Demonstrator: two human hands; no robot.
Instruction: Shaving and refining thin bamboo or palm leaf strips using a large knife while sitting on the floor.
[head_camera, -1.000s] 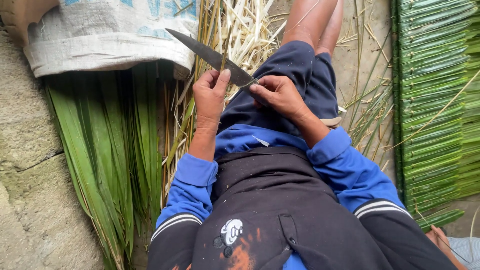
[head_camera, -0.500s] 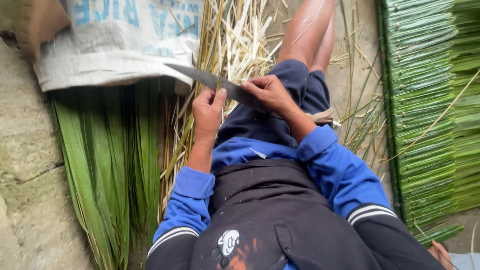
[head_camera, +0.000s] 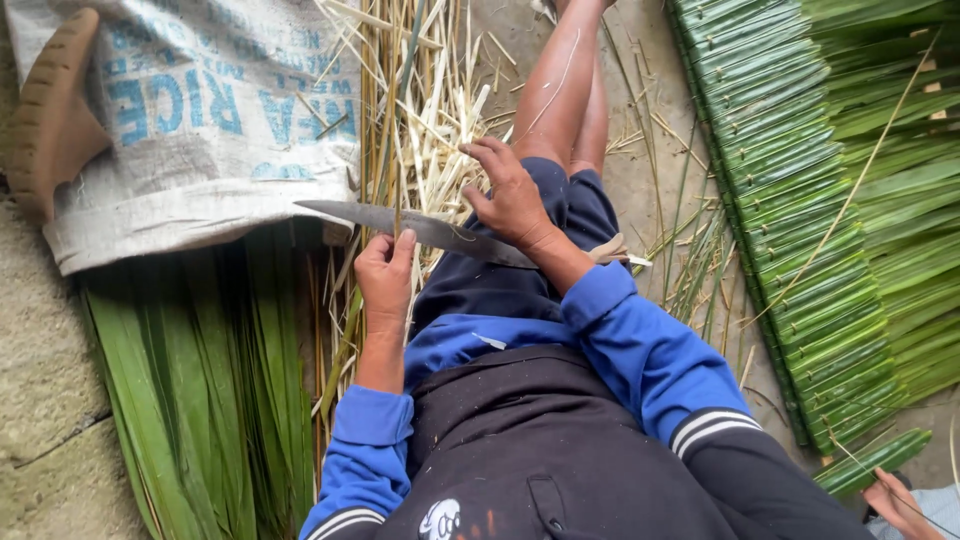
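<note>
Right hand (head_camera: 512, 195) now off knife (head_camera: 420, 229)

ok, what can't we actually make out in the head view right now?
- Knife handle: hidden under the right hand and wrist.
- What the left hand pinches: a thin strip, too fine to follow.
- Another person's hand: cut off by the bottom right edge.
- Brown sandal: cut by the left edge.

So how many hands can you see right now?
3: left hand gripping a thin strip, right hand above the knife, another person's hand at the bottom-right corner, partly cropped.
</note>
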